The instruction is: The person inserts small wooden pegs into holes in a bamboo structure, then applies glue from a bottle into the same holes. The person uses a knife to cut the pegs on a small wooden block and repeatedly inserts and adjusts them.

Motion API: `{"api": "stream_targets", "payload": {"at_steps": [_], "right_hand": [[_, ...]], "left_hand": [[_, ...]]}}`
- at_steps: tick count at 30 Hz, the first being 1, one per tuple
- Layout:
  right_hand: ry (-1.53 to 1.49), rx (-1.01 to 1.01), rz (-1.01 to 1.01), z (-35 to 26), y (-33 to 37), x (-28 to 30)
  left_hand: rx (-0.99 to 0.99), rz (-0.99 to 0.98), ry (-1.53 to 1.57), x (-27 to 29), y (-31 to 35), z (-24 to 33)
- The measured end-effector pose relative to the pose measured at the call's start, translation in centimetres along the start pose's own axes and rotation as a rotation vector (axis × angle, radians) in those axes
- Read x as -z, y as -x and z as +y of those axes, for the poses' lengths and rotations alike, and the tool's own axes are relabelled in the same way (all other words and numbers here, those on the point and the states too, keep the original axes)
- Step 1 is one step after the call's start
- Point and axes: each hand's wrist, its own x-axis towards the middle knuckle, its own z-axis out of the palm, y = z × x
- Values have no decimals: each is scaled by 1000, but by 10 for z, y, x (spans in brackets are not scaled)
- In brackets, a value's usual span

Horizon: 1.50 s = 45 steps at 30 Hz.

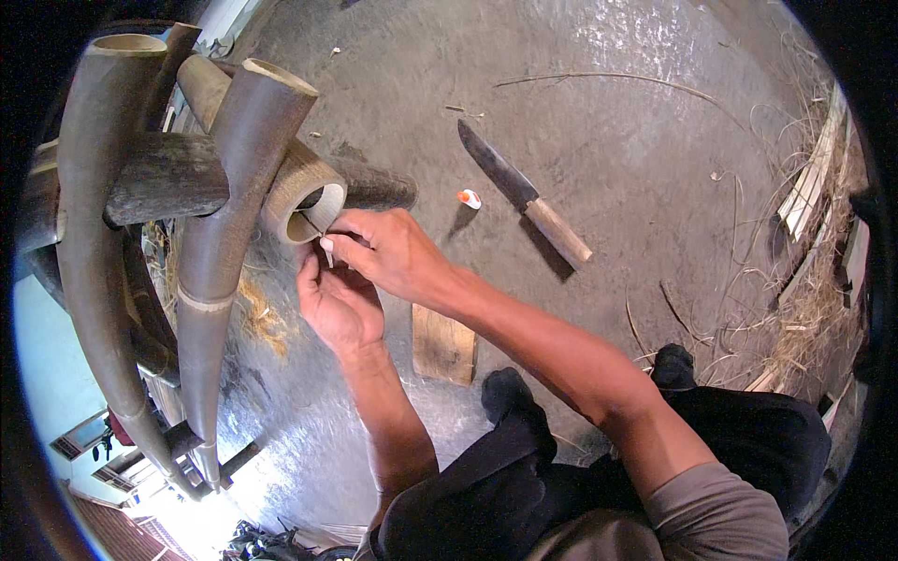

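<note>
A bamboo tube (309,173) points its open end toward me, within a frame of thick bamboo poles. At that opening my right hand (388,245) pinches a thin pale strip (328,252) between thumb and fingers. A thin dark line runs from the pinch into the hollow of the tube; its kind is too small to tell. Just below the rim, my left hand (343,307) is turned palm up with its fingers curled in close to the strip. The right hand partly covers those fingers, and what they grip is hidden.
Upright bamboo poles (201,252) and a dark crossbar (164,178) stand at left. On the concrete floor lie a wooden-handled knife (557,234), a small white bottle with an orange cap (470,198) and a wooden block (443,346). Bamboo strips and shavings (809,178) pile at right.
</note>
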Motion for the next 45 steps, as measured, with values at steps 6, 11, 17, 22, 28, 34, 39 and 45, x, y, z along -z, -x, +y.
{"api": "stream_targets", "payload": {"at_steps": [6, 11, 17, 22, 28, 34, 39, 45], "right_hand": [[-76, -67, -4, 1, 0, 1], [-66, -56, 29, -3, 0, 2], [100, 8, 48, -3, 1, 1], [122, 42, 100, -1, 2, -7], [65, -84, 34, 3, 6, -6], [-383, -294, -65, 5, 6, 1], [-623, -496, -61, -2, 4, 1], [-672, -525, -55, -9, 4, -3]], "left_hand": [[26, 28, 25, 7, -2, -1], [31, 5, 64, 11, -5, -5], [2, -37, 25, 6, -4, -8], [-74, -69, -64, -2, -2, -10], [-54, -38, -73, 9, -6, -10], [-16, 113, -50, 18, -20, -2], [14, 230, -177, 16, -22, -2], [-75, 254, -259, 12, -24, -2]]}}
